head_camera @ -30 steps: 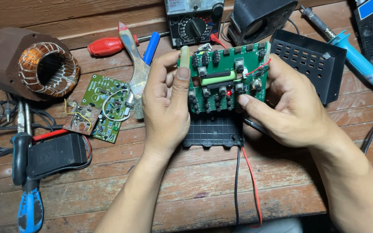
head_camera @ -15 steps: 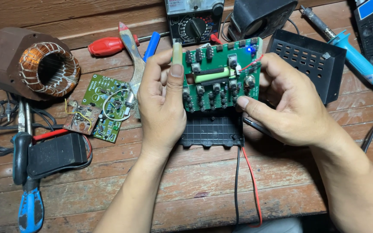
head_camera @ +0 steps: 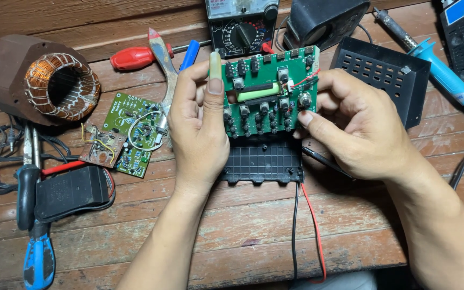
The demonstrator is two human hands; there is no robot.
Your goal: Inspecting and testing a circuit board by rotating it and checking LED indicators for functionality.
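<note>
I hold a green circuit board (head_camera: 267, 91) upright between both hands above a black ribbed plastic case half (head_camera: 264, 161). My left hand (head_camera: 197, 126) grips the board's left edge, index finger stretched up along it. My right hand (head_camera: 350, 126) holds the right edge, thumb and fingertips pressing near a small round component and thin red wires. A red and a black wire (head_camera: 307, 225) run from under the case toward me.
A copper-wound coil (head_camera: 44, 80) lies far left; smaller green circuit boards (head_camera: 130, 131) sit beside my left hand. Behind are a red-handled screwdriver (head_camera: 132, 56), analog multimeter (head_camera: 243, 27) and black perforated cover (head_camera: 382, 75). Blue soldering iron (head_camera: 436, 67) at right; pliers (head_camera: 36, 225) and black adapter (head_camera: 71, 193) at left.
Both hands have tilted the green board more upright and lifted it slightly away from me; the right fingers shifted along its right edge.
</note>
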